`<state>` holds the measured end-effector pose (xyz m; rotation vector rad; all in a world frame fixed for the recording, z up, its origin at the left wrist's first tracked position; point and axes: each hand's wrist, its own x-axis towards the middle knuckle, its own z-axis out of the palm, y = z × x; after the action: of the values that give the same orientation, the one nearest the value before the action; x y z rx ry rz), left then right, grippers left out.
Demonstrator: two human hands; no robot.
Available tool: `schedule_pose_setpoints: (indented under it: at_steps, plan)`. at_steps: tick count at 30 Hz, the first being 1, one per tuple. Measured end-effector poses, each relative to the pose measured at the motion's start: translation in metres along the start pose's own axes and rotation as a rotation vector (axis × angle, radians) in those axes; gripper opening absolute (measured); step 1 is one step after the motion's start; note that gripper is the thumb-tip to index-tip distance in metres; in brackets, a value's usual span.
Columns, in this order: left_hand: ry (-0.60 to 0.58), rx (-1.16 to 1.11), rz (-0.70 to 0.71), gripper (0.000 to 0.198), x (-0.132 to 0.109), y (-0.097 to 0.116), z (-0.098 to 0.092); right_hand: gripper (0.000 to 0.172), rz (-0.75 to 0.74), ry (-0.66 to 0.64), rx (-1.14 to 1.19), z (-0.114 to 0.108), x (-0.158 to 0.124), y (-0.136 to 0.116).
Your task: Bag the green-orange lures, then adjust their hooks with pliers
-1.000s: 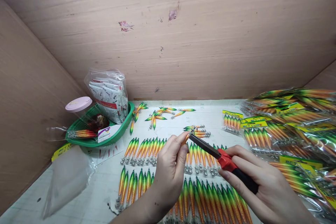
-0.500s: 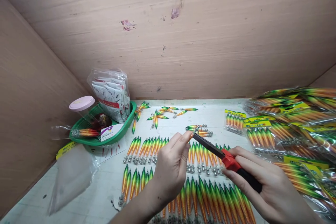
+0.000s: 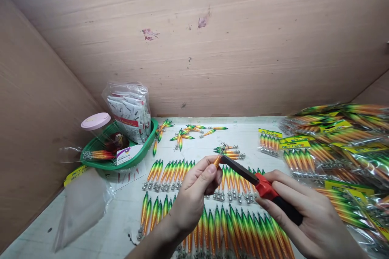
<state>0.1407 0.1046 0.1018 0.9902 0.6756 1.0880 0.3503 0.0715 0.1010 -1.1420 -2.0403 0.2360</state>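
Note:
Between the thumb and fingers of my left hand (image 3: 199, 188) is an orange lure (image 3: 217, 161), its hook end pointing up. My right hand (image 3: 306, 210) is wrapped round pliers (image 3: 264, 186) with red and black handles. Their dark jaws reach left to the top of the held lure, beside its hooks; whether they grip it cannot be made out. Under and around my hands, green and orange lures (image 3: 246, 226) lie in rows on the white table surface (image 3: 127, 206), and a small pile of lures (image 3: 231, 153) lies just behind the jaws.
A green basket (image 3: 121, 166) at the left holds packets (image 3: 129, 115), a lidded cup (image 3: 95, 121) and red lures. Clear bags (image 3: 82, 208) lie before it. Bagged lures (image 3: 343, 149) are heaped at the right. Loose lures (image 3: 182, 135) lie near the back wall (image 3: 194, 48).
My left hand has turned and shifted slightly, so more of the orange lure and its hooks shows. The pliers have stayed nearly in place. The view has shifted slightly.

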Motion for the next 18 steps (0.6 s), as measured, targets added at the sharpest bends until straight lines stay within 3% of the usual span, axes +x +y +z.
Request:
schedule_pose_setpoints:
  at_steps: [10, 15, 18]
  plan:
    - [0.128, 0.013, 0.006, 0.028, 0.000, -0.007, 0.001, 0.008, -0.088, 0.015, -0.100, -0.003, 0.002, -0.003]
    - [0.186, 0.248, 0.114, 0.024, -0.006, -0.003, 0.004, 0.009, -0.091, 0.001, -0.104, -0.003, 0.004, -0.004]
    - [0.229, 0.507, 0.136, 0.030, 0.003, -0.001, -0.008, 0.011, -0.061, -0.043, -0.119, -0.015, 0.005, 0.000]
